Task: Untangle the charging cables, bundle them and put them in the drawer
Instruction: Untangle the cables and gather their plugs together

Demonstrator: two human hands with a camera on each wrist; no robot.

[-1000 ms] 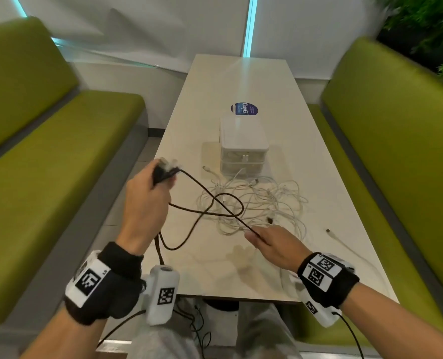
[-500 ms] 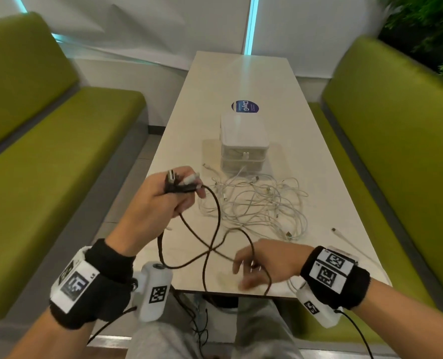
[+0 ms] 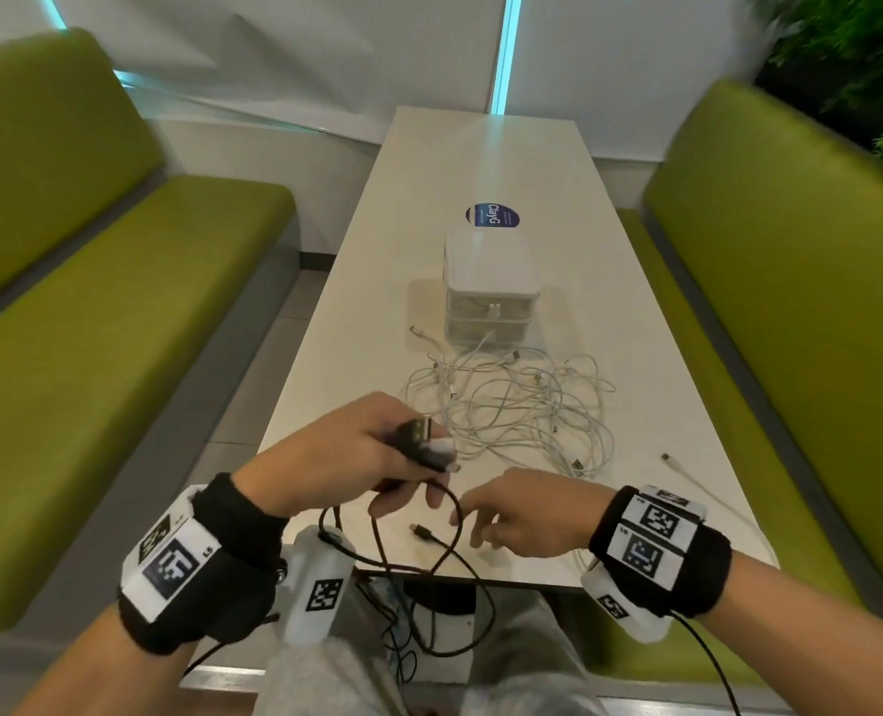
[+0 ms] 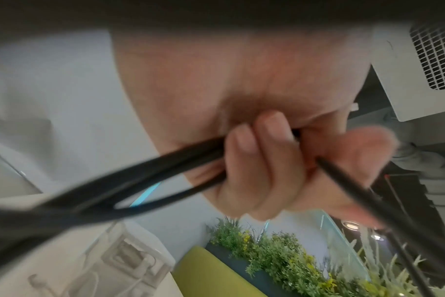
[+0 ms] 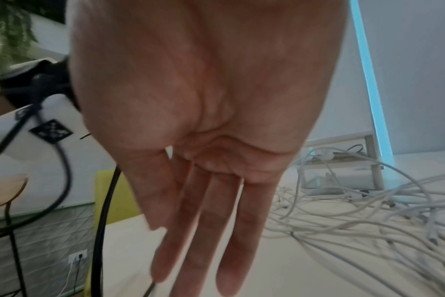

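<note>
My left hand point(image 3: 377, 457) grips the black cable point(image 3: 450, 555) by its gathered plug ends near the table's front edge. Loose black loops hang from the fist over the edge toward my lap. In the left wrist view the curled fingers point(image 4: 257, 152) clamp the black cable point(image 4: 130, 180). My right hand point(image 3: 522, 514) hovers just right of it, fingers straight and spread, holding nothing; the right wrist view shows the flat palm point(image 5: 203, 112) beside the black cable point(image 5: 102, 221). A tangle of white cables point(image 3: 522, 400) lies mid-table. Behind it stands the small white drawer box point(image 3: 488, 292).
A single white cable point(image 3: 692, 475) lies apart at the right of the table point(image 3: 377, 302). A blue round sticker point(image 3: 492, 216) sits behind the drawer box. Green benches point(image 3: 93, 328) flank both sides. Plants fill the far right corner.
My left hand came down and back toward me with the black cable. My right hand let go of the black strand, drew back to the front edge, and now hovers open.
</note>
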